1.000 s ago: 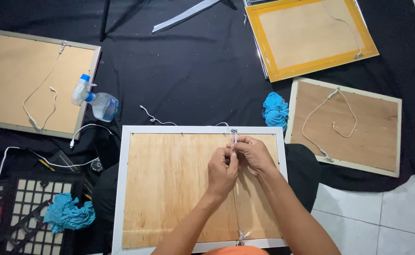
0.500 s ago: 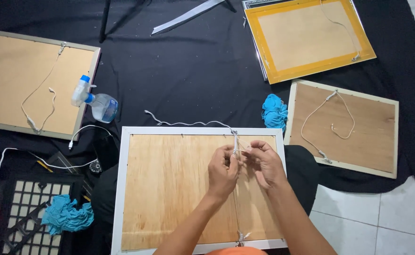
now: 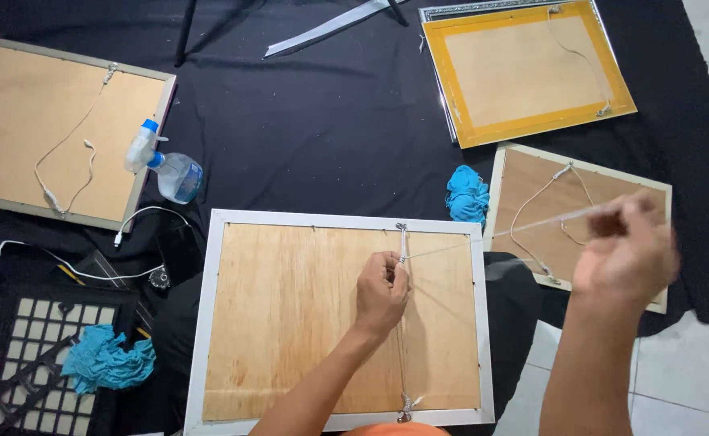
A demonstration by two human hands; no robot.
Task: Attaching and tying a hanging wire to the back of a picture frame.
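String (image 3: 483, 236), thin, limp and light, runs taut between left-hand fingers (image 3: 392, 270) pinched shut by the frame's (image 3: 209, 323) hook and the blurred right hand (image 3: 625, 254) closed on its end.

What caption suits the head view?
Left hand pinches cord on white frame; right hand pulls it taut.

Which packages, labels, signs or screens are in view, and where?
No signs, labels or screens show.
Spray bottle: the only container, lying on the black cloth left of centre, beside the left picture frame; clear body, white and blue spray head.
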